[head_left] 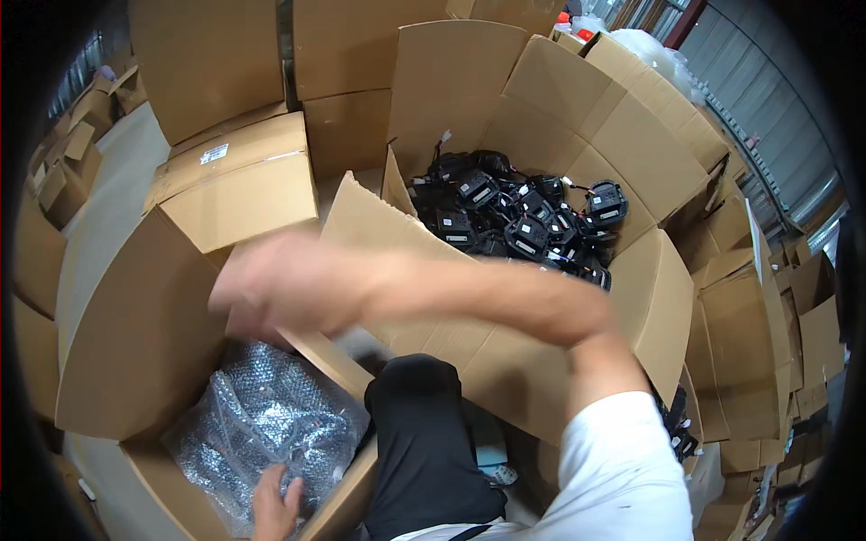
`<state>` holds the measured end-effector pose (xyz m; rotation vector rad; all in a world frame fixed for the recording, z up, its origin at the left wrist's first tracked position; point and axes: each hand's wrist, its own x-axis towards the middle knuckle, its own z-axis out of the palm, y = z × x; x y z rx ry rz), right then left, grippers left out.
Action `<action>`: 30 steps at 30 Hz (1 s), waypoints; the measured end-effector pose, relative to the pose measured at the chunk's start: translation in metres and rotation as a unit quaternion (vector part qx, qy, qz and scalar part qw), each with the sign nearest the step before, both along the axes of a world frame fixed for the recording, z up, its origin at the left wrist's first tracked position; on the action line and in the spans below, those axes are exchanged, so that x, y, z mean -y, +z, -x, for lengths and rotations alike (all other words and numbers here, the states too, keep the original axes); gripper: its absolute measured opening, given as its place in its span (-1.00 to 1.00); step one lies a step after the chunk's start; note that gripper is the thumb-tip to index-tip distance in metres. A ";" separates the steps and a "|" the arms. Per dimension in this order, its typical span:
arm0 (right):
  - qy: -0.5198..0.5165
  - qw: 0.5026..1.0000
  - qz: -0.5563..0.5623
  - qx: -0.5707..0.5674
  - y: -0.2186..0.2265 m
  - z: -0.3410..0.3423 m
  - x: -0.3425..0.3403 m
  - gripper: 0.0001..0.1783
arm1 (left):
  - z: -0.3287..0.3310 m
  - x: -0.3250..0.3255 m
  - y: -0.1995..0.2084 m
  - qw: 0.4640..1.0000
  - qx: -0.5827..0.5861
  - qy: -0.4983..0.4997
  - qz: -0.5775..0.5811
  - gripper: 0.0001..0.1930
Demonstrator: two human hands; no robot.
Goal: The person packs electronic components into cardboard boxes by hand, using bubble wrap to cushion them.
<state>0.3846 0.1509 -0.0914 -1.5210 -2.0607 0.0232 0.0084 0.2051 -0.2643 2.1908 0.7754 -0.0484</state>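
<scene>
Clear bubble wrap (271, 406) fills an open cardboard box (149, 478) at the lower left. My left hand (275, 507) rests on the near part of the wrap, thumb and fingers apart. Across the middle stretches my right arm, bent at the elbow. My right hand (280, 281) is over the far edge of that box, and motion smears its fingers, so what it holds, if anything, is hidden. Beyond the arm, a large open carton (559, 108) holds a heap of black plastic units with cables (528, 234).
A closed carton with a white label (234, 189) stands beyond the wrap box. More open cartons (735, 334) line the right side. Clear plastic bags (649, 59) lie at the back right. My dark-trousered leg (415, 442) is between the two boxes.
</scene>
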 end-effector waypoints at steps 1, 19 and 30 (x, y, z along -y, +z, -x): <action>-0.106 0.992 -0.065 0.005 0.015 -0.034 0.024 -0.65 | 0.001 0.011 0.003 0.999 0.038 -0.015 0.036 -0.55; -0.475 0.662 0.576 -0.062 -0.151 -0.276 0.405 0.49 | -0.048 0.069 0.032 0.982 -0.069 -0.174 0.018 -0.57; -0.401 0.675 0.601 -0.149 -0.141 -0.256 0.399 0.14 | -0.044 0.068 0.035 0.981 -0.115 -0.154 0.027 -0.57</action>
